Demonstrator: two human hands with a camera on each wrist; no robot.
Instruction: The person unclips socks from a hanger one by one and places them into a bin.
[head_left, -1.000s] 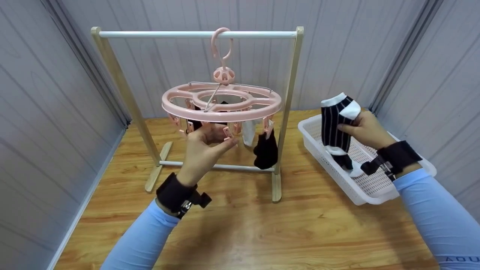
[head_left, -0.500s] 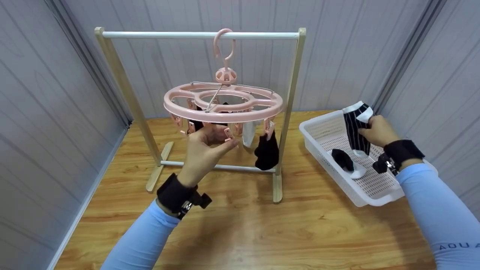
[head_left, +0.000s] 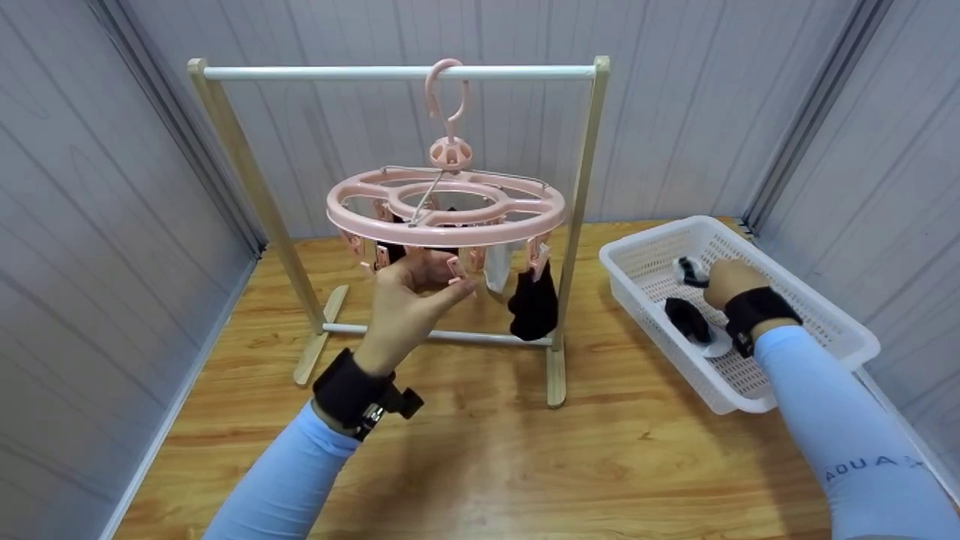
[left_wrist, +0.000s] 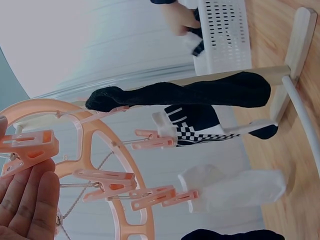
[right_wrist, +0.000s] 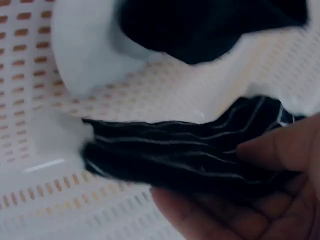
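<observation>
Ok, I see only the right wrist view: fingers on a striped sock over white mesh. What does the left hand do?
Observer: The left hand is raised under the pink round hanger, fingers at one clip.
Operator: Are socks hanging there already?
Observer: Yes, several; a black sock hangs at its right side.
Operator: And the mesh?
Observer: A white basket on the wooden table; the right hand holds the striped sock inside it.

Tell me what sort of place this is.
Probably a small mock laundry corner set up for recording: grey panelled walls enclose a wooden table holding a wooden drying rack, a pink round plastic peg hanger and a white perforated plastic basket.
</observation>
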